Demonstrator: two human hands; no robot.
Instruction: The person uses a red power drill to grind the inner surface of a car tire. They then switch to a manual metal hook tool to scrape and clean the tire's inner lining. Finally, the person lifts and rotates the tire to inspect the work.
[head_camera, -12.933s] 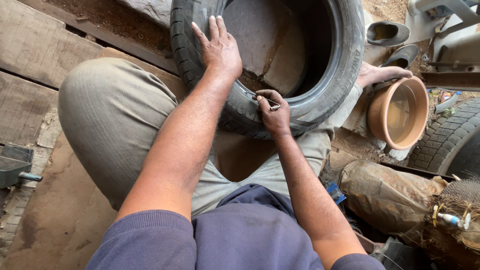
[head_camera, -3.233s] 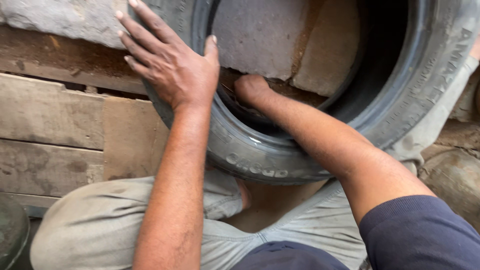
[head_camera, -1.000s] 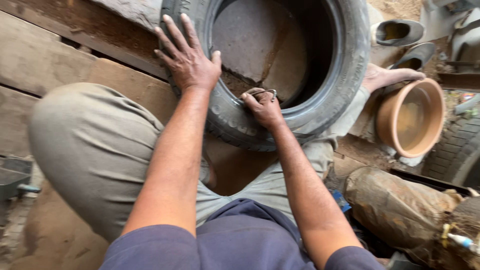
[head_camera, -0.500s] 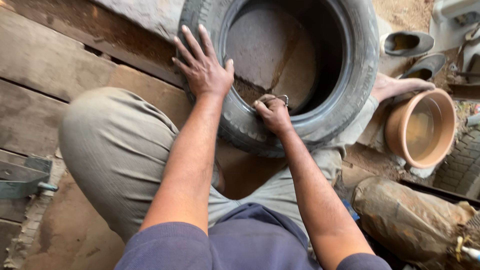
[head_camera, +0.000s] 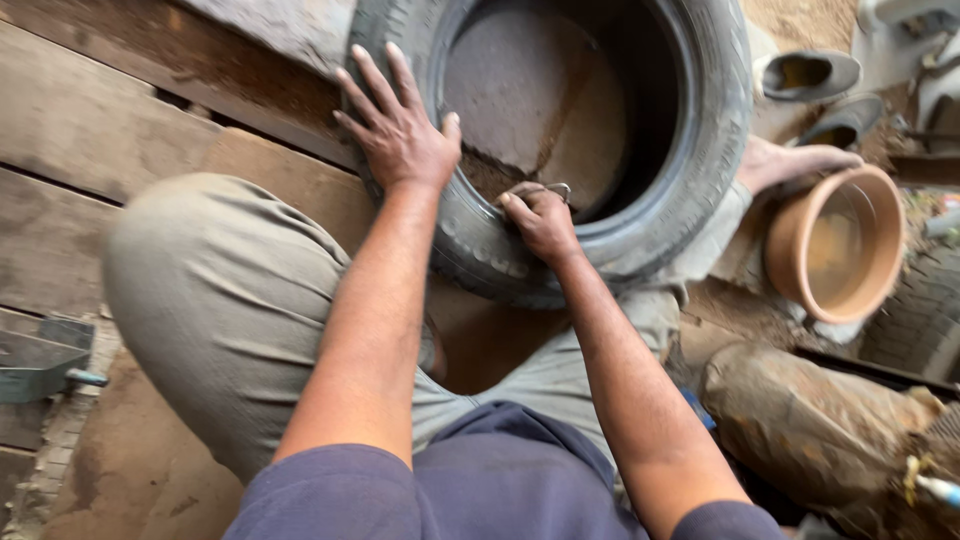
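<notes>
On the tyre (head_camera: 640, 230), left hand (head_camera: 400, 135) stays flat; right hand (head_camera: 540, 215) keeps gripping a metal tool (head_camera: 555, 188).

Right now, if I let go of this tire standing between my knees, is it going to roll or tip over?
The tire stands upright on its tread, so it would probably roll or topple once freed. Your left hand lies spread on its sidewall and your right hand grips the inner rim, apparently steadying it. The thick rubber looks heavy and stiff, so expect weight.

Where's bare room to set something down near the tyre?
Free: the bare wooden planks left of the black rubber tyre, beyond the knee. Crowded: the right, with the terracotta bowl, grey shoes and brown sack.
</notes>
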